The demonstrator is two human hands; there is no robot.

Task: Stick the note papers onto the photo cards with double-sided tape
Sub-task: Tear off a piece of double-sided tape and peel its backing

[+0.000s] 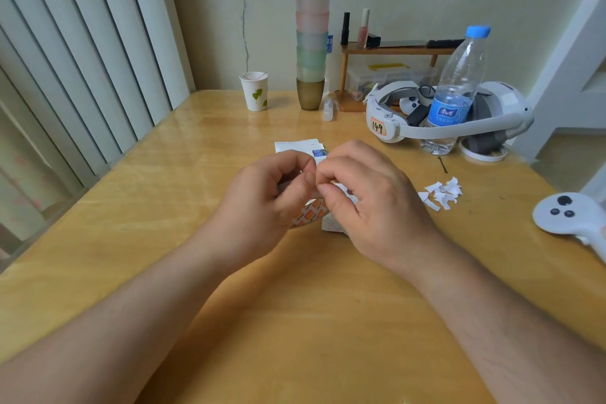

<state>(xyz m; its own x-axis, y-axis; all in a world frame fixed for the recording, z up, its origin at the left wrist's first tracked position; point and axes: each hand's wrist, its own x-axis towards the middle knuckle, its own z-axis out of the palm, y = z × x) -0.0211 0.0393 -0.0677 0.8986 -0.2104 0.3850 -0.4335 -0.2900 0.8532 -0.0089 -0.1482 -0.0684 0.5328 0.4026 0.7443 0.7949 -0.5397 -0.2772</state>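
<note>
My left hand (265, 197) grips a roll of double-sided tape (310, 213) with an orange and white patterned liner, held just above the wooden table (196, 207). My right hand (370, 200) meets it at the top, thumb and forefinger pinching at the tape's edge near the left thumb. A small stack of photo cards (300, 146) lies on the table just beyond my hands. White paper (331, 225) shows under my right hand, mostly hidden. What lies between my fingertips is too small to tell.
A pile of torn white liner scraps (442, 195) lies to the right. Behind are a water bottle (455, 92), a white headset (449, 115), a controller (564, 215) at the right edge, a paper cup (255, 91), a tall stack of cups (311, 43) and a small shelf (393, 49).
</note>
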